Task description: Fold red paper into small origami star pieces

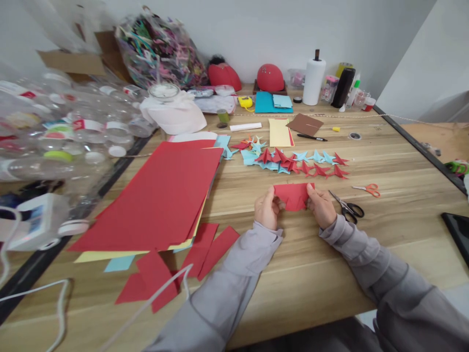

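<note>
A small red piece of folded paper [293,196] is stretched between my two hands, above the wooden table. My left hand [268,209] pinches its left end. The right end is held between the thumb and fingers of my right hand [321,206]. Rows of red and light blue folded paper figures [306,164] lie just beyond the hands. Black-handled scissors [351,209] rest beside my right hand, with orange-handled scissors [370,189] farther right. Large sheets of red paper [157,195] are stacked to the left, and smaller red pieces [157,283] lie in front of them.
Many plastic bottles [84,127] crowd the far left. A white cable [146,303] crosses the near left. Behind the figures are yellow paper [279,133], brown paper [305,124] and a black pen [311,138]. A white roll [313,81] stands at the back; a dark device [458,234] lies right.
</note>
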Tool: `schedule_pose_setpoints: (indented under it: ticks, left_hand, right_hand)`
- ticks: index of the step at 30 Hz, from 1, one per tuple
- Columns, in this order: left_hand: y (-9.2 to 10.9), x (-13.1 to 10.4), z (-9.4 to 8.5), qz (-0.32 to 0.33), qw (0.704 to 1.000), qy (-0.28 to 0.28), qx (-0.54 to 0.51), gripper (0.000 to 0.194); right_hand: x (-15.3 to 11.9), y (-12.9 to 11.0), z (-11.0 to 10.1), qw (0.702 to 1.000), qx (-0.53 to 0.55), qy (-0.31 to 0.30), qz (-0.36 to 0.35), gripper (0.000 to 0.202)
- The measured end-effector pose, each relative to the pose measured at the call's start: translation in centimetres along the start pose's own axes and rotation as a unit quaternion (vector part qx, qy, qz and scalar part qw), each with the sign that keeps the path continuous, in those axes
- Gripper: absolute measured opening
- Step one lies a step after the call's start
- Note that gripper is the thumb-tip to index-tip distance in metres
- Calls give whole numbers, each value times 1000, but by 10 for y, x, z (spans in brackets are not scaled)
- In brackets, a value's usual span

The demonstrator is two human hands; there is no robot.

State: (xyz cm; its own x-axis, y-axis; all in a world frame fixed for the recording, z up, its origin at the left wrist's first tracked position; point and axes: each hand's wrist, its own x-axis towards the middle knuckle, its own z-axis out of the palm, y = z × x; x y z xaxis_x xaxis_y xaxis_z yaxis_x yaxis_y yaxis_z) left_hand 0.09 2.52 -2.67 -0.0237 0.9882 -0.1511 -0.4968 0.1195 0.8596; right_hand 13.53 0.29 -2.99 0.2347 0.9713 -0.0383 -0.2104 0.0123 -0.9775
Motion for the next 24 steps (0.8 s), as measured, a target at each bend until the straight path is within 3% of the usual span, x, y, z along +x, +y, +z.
schedule_pose_setpoints:
  ticks: [3,6,9,11,14,16,18,20,22,24]
  left_hand:
    - [-1,-3,-5,143,983,2,113,33]
    - [-2,-8,-9,301,921,-54,240,47]
    - [-2,-11,-10,378,865,-64,323,68]
    - [-1,-12,-11,413,828,-50,377,70]
    - [1,-12,-12,458,768,-82,440,42]
    - [1,-12,-12,469,755,-110,445,19]
    - [2,-12,-11,447,784,-119,414,9]
    - [2,-11,-9,383,847,-104,355,8]
    - [3,-9,-8,298,911,-58,278,9]
    - [3,-5,-7,214,956,0,200,18]
  right_hand:
    - [1,1,0,1000,8,10,3,56]
    - [2,2,1,999,33,20,9,52]
    - [3,1,1,998,42,39,21,52]
    - [4,0,1,998,47,43,30,53]
    - [4,-1,1,998,49,32,38,53]
    - [3,-3,1,998,47,20,37,52]
    - [2,-5,1,998,53,5,40,51]
    - [0,-8,1,997,64,-1,44,50]
    - [0,-9,2,996,75,8,42,49]
    - [1,-9,2,995,93,24,34,45]
